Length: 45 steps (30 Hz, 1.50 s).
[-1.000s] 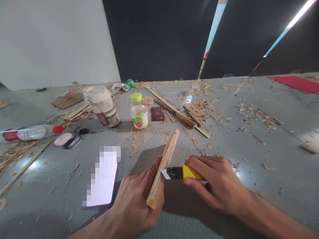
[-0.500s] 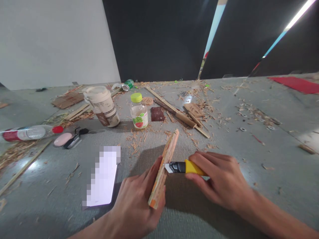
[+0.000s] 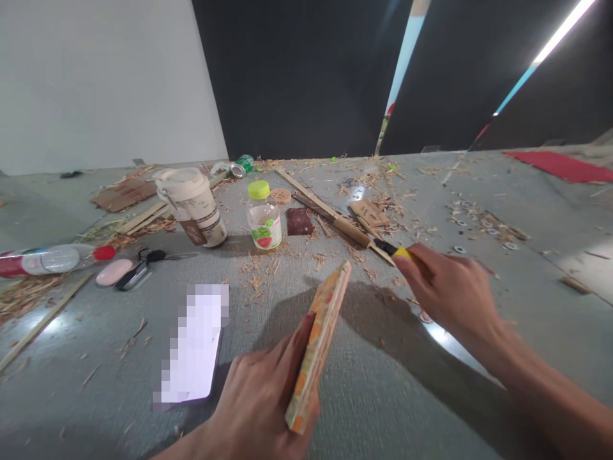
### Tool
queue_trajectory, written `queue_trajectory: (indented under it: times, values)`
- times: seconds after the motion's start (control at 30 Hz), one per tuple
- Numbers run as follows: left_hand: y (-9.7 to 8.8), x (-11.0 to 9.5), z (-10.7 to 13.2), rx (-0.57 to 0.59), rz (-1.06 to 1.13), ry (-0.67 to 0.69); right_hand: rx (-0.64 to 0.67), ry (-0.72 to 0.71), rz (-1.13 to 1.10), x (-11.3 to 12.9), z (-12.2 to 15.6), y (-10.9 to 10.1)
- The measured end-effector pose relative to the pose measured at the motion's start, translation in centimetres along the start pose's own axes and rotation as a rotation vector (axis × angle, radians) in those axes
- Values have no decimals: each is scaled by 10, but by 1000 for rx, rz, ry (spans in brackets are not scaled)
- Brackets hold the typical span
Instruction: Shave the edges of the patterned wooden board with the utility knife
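My left hand [image 3: 265,396] is wrapped round a flat strip of wood [image 3: 322,342], its narrow edge turned up and its far end tilted away from me. Orange and pale patches mark the wood's face. To the right, my right hand [image 3: 447,291] grips a utility knife [image 3: 395,249] with a yellow body and a black front part. The knife is raised apart from the wood, its blade pointing up and to the left. Behind the blade, a brown stick [image 3: 352,231] lies on the grey surface.
A phone [image 3: 194,351] lies left of my left hand. Beyond stand a lidded cup [image 3: 194,211] and a green-capped bottle [image 3: 265,220]. A red-capped bottle [image 3: 52,259] lies at left. Wood shavings, washers [image 3: 460,249] and a green can [image 3: 242,166] are scattered about.
My right hand has lifted the knife off the wood and moved up and to the right. My left hand still holds the wood, which is turned slightly and shows more of its side.
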<state>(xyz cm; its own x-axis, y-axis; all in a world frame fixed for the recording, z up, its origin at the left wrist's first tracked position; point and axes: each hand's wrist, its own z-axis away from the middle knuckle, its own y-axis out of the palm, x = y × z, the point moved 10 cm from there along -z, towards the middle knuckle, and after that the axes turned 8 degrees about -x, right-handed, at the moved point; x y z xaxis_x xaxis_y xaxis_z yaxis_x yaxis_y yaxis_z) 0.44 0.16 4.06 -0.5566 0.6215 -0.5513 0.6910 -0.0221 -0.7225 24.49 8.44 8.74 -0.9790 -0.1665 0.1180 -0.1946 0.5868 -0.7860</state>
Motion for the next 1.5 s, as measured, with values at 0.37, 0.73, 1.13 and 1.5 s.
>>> queue_trajectory:
  times: [0.37,0.73,1.13,1.5]
  values:
    - [-7,6,-5,-62,22,-64,206,-325,-439,88,33,-6]
    - [-6,7,-6,-57,15,-68,317,-259,-493,83,40,7]
    - [-6,7,-8,-48,39,-68,244,-364,-470,94,39,-2]
    - [-6,9,-5,-62,27,-74,291,-336,-476,90,40,1]
